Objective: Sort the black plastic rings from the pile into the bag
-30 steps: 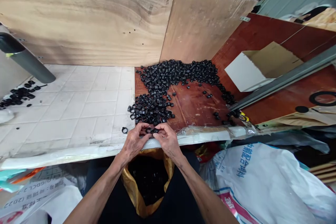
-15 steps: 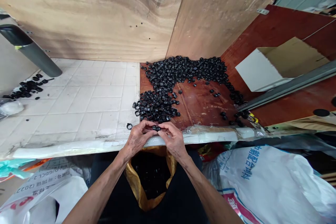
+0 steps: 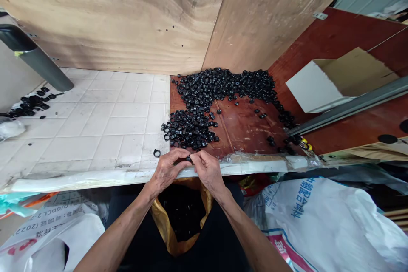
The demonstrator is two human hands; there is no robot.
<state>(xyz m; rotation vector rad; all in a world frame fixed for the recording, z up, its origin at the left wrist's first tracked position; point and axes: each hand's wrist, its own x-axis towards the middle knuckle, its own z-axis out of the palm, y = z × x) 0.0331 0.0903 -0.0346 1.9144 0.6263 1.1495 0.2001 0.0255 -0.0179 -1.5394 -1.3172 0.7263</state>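
Between the fingertips of both hands, just above the table's front edge, is a small black ring-like part [image 3: 188, 159]. My left hand [image 3: 168, 165] pinches it from the left, and my right hand [image 3: 206, 168] closes on it from the right. The fingers cover most of the part. Right behind the hands lies a pile of black plastic rings [image 3: 188, 129], joined to a larger heap of black rings [image 3: 223, 83] against the board. One loose ring [image 3: 157, 153] rests on the white tiles beside my left hand. Below, on the lap, a yellow sack [image 3: 172, 238] stands open with dark pieces inside.
A plywood board [image 3: 111, 21] closes off the back. At left are a grey cylinder [image 3: 47, 66] and black pieces [image 3: 32, 104]. A cardboard box [image 3: 315, 87] sits behind a metal bar [image 3: 350, 104] at right. White sacks [image 3: 338, 216] flank the lap.
My right fingers have closed further over the black part, so less of it shows. Both hands stay in nearly the same place; the view has shifted slightly.
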